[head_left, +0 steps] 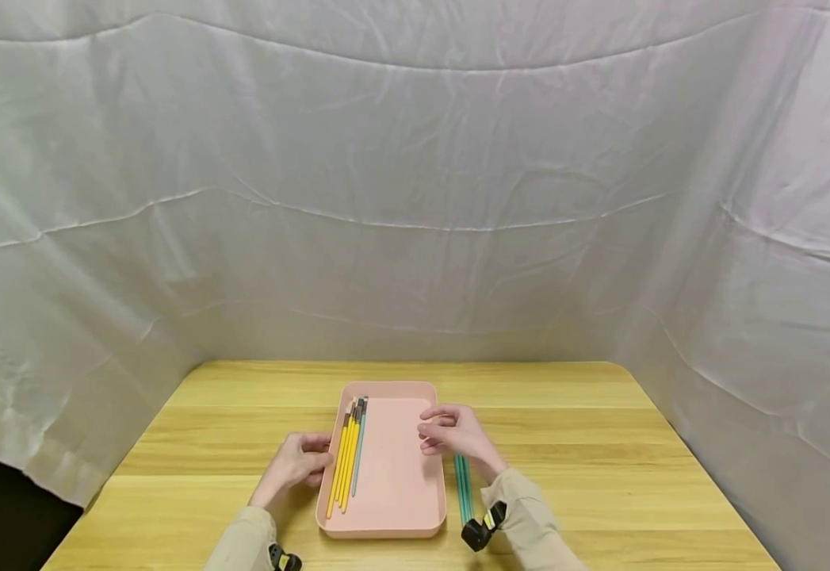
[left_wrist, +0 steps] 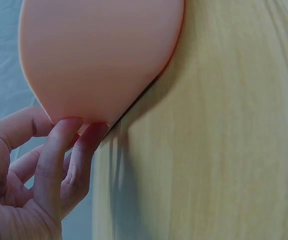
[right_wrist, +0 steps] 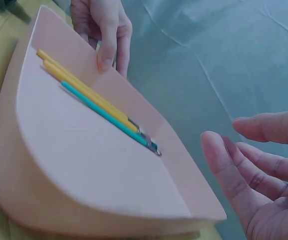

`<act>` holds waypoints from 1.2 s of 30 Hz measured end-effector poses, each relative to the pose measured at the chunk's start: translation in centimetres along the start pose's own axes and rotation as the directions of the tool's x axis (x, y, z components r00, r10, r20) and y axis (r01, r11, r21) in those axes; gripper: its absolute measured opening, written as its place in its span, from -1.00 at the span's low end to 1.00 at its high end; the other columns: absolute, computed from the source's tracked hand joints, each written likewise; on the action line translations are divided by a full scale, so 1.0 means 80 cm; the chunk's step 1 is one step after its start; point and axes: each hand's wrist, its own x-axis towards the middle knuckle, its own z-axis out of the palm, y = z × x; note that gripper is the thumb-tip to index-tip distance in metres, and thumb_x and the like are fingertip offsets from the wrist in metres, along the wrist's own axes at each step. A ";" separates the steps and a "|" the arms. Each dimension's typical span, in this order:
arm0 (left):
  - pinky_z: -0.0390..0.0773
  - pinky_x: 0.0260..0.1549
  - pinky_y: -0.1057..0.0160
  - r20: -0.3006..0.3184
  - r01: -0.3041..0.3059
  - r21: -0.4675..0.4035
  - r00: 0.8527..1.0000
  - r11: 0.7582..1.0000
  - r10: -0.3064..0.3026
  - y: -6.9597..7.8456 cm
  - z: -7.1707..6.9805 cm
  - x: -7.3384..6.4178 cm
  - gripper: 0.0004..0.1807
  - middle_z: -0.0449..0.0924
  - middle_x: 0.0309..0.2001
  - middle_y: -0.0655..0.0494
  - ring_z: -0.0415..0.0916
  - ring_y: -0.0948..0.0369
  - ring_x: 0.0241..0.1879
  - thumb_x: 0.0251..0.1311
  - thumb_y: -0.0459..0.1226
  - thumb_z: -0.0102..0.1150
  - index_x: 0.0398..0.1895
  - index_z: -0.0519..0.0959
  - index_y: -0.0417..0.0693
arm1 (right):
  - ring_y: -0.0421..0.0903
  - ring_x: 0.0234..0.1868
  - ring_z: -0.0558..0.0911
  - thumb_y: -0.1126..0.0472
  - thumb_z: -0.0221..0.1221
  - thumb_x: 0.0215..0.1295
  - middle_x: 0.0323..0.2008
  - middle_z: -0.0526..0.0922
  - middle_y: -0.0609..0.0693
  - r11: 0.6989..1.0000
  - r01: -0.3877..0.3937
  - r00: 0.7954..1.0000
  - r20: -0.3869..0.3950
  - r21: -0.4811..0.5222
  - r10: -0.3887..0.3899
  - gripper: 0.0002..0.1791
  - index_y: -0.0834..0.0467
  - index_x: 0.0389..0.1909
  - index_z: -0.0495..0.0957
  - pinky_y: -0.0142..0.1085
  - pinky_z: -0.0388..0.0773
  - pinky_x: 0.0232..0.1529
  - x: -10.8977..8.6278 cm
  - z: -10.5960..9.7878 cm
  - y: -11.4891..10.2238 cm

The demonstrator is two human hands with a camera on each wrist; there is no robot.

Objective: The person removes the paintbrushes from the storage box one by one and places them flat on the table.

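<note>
A pink rectangular tray (head_left: 395, 476) lies on the table. Along its left side rest several thin paintbrushes (head_left: 346, 460) with yellow handles and one with a teal handle (right_wrist: 101, 112), their dark, metal-banded ends at the far side. My left hand (head_left: 300, 461) holds the tray's left wall, fingertips and thumb at its edge. Over the right rim hovers my right hand (head_left: 453, 434), its fingers loosely bent with nothing between them. More teal-handled paintbrushes (head_left: 463, 485) lie on the table just right of the tray, partly hidden by my right hand and wrist camera.
The wooden table (head_left: 586, 460) extends on both sides of the tray. Grey-white fabric (head_left: 415, 198) hangs behind the table and along both sides. Black wrist cameras (head_left: 483, 526) sit on my sleeves.
</note>
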 end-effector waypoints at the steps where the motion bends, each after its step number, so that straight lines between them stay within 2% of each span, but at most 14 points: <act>1: 0.71 -0.48 0.25 -0.004 0.001 0.002 1.000 1.000 -0.001 0.000 0.000 0.000 -0.51 0.64 -0.08 -0.30 0.63 0.19 -0.36 0.14 -0.51 0.22 0.19 0.50 -0.51 | -0.18 -0.46 0.72 0.36 0.24 0.31 -0.38 0.71 0.06 1.000 0.000 1.000 0.004 0.001 0.000 -0.60 0.53 0.07 0.45 -0.31 0.75 -0.30 0.002 0.003 -0.001; 8: 0.71 -0.48 0.24 -0.024 0.011 0.022 1.000 1.000 -0.010 0.001 -0.001 -0.001 -0.54 0.64 -0.10 -0.26 0.61 0.19 -0.39 0.16 -0.52 0.21 0.17 0.52 -0.48 | -0.18 -0.48 0.71 0.37 0.23 0.30 -0.39 0.70 0.07 1.000 -0.014 1.000 0.018 -0.013 0.014 -0.63 0.51 0.05 0.46 -0.27 0.76 -0.31 0.017 0.030 -0.007; 14: 0.71 -0.47 0.24 -0.014 0.004 0.016 1.000 1.000 -0.004 0.001 -0.002 -0.001 -0.55 0.64 -0.10 -0.27 0.62 0.20 -0.38 0.17 -0.52 0.21 0.17 0.52 -0.49 | -0.19 -0.52 0.70 0.39 0.24 0.28 -0.16 0.69 0.47 0.998 -0.053 0.998 0.025 -0.045 0.054 -0.61 0.50 0.07 0.48 -0.25 0.77 -0.31 0.033 0.048 -0.007; 18: 0.71 -0.46 0.24 0.001 -0.007 0.014 1.000 1.000 0.007 -0.001 -0.002 -0.001 -0.54 0.64 -0.09 -0.28 0.62 0.19 -0.38 0.18 -0.51 0.20 0.17 0.50 -0.51 | -0.21 -0.53 0.69 0.39 0.22 0.31 -0.04 0.63 0.56 0.994 -0.084 0.996 0.034 -0.067 0.086 -0.58 0.53 0.11 0.45 -0.25 0.77 -0.31 0.043 0.056 -0.006; 26: 0.72 -0.45 0.23 0.001 -0.008 0.010 1.000 1.000 0.008 -0.002 -0.001 -0.001 -0.54 0.63 -0.09 -0.29 0.63 0.19 -0.36 0.17 -0.50 0.21 0.17 0.51 -0.51 | -0.21 -0.55 0.68 0.39 0.23 0.29 -0.04 0.63 0.56 0.991 -0.107 0.994 0.027 -0.078 0.109 -0.57 0.53 0.11 0.45 -0.25 0.77 -0.31 0.052 0.065 -0.002; 36: 0.71 -0.45 0.23 0.033 -0.036 -0.004 0.999 0.999 0.037 -0.003 -0.002 0.001 -0.51 0.62 -0.07 -0.36 0.63 0.19 -0.35 0.16 -0.50 0.20 0.18 0.47 -0.56 | -0.16 -0.53 0.71 0.39 0.27 0.25 -0.21 0.72 0.46 0.980 -0.118 0.992 0.019 -0.160 0.122 -0.65 0.50 0.01 0.54 -0.20 0.77 -0.33 0.063 0.079 0.008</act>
